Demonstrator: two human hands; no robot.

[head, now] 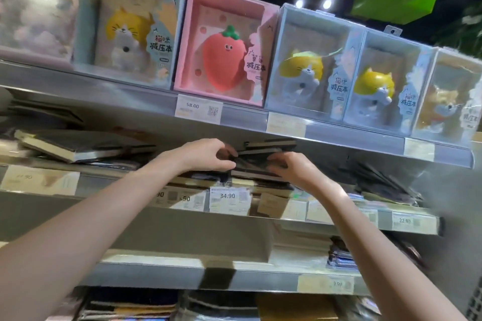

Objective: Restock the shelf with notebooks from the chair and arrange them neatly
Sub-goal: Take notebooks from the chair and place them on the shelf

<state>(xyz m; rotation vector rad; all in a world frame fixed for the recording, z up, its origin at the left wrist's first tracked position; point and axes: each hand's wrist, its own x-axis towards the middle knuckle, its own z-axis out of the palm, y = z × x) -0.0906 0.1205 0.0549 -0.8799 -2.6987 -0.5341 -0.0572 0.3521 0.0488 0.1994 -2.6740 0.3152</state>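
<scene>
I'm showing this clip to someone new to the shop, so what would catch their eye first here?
Probably the pink strawberry box on the top shelf, bright among pale blue cat boxes. Below it, at the centre, the left hand and right hand both grip a stack of dark notebooks on the middle shelf, just above the 34.90 price tag.

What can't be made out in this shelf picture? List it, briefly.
- Head view: the chair with spare notebooks is out of frame.
- Dark notebooks between the left hand and right hand: covers hidden by fingers and shadow; their count is unclear.
- Price tag at far left: digits blurred.
- Yellowish tag under the cat boxes: print too washed out to read.
- Boxed item at top left: glare and blur hide its design.
</scene>
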